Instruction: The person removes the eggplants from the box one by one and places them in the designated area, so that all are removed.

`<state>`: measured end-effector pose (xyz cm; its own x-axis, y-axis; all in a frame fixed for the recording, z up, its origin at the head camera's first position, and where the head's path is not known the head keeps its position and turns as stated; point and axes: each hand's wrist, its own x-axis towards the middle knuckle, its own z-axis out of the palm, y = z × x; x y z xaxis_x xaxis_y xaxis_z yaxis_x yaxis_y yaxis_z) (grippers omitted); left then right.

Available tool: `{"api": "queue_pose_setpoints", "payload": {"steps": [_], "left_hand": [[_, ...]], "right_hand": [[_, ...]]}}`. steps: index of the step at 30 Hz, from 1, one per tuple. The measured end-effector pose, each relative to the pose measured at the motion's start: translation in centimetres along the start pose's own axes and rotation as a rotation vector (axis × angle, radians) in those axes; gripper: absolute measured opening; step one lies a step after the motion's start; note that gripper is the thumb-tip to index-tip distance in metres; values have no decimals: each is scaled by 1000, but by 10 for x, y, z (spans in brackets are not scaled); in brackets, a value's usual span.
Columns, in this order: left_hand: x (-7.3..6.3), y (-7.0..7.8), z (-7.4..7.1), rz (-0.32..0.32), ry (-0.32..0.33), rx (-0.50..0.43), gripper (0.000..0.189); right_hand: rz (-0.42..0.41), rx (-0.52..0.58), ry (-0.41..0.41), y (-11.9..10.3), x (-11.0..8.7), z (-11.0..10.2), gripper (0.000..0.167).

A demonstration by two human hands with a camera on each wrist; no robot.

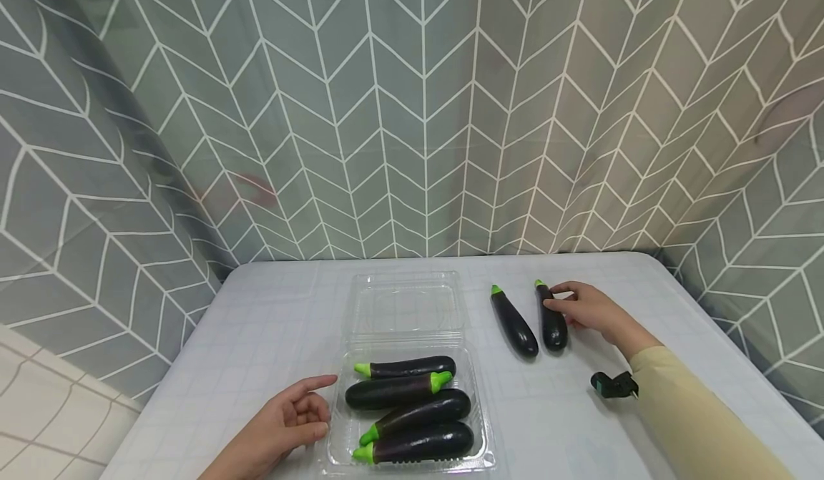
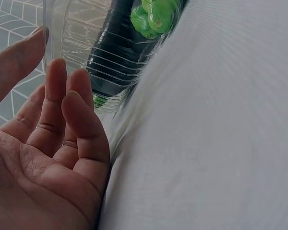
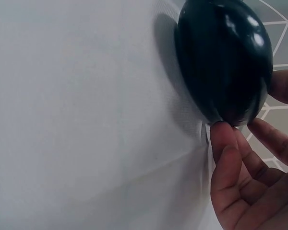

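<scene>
Toward the right of the table, my right hand (image 1: 589, 312) holds a dark eggplant (image 1: 553, 331) with a green stem, thumb and fingers at its sides. Its glossy rounded end (image 3: 225, 62) fills the top of the right wrist view, with fingertips against it. Just left of it lies another eggplant (image 1: 515, 326). My left hand (image 1: 283, 423) rests beside a clear plastic box (image 1: 486, 423), fingers loosely curled and fingertips right at its wall. Inside the box lie several eggplants (image 1: 421, 441), stems pointing different ways. Through the ribbed side, the left wrist view shows one green stem (image 2: 158, 17) close up.
The box's clear lid (image 1: 407, 301) is folded back flat on the white-covered table (image 1: 257, 322). A small black device (image 1: 614, 385) sits by the right sleeve (image 1: 695, 408). Behind the table hangs a grey curtain (image 1: 399, 108) with white chevron lines, continuing along both sides.
</scene>
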<state>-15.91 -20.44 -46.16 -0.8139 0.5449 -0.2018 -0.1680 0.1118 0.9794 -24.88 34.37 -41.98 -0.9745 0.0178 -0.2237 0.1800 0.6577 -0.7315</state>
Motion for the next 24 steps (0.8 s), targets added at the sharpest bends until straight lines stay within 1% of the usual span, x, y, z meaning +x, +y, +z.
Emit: {"api": "queue_pose_setpoints", "payload": {"steps": [7,10,18,24], "left_hand": [[0,1,0,2,6,8,69],[0,1,0,2,4,3,69],[0,0,-1,41,-26,-16,68],[-1,1,0,10,-8,-11,68]], "right_hand": [[15,26,-16,-1,-1,2,71],[22,32,-11,-3,-1,4,72],[22,1,3,-2,1,7,79],[12,-6,-5,-1,-2,3,81]]}}
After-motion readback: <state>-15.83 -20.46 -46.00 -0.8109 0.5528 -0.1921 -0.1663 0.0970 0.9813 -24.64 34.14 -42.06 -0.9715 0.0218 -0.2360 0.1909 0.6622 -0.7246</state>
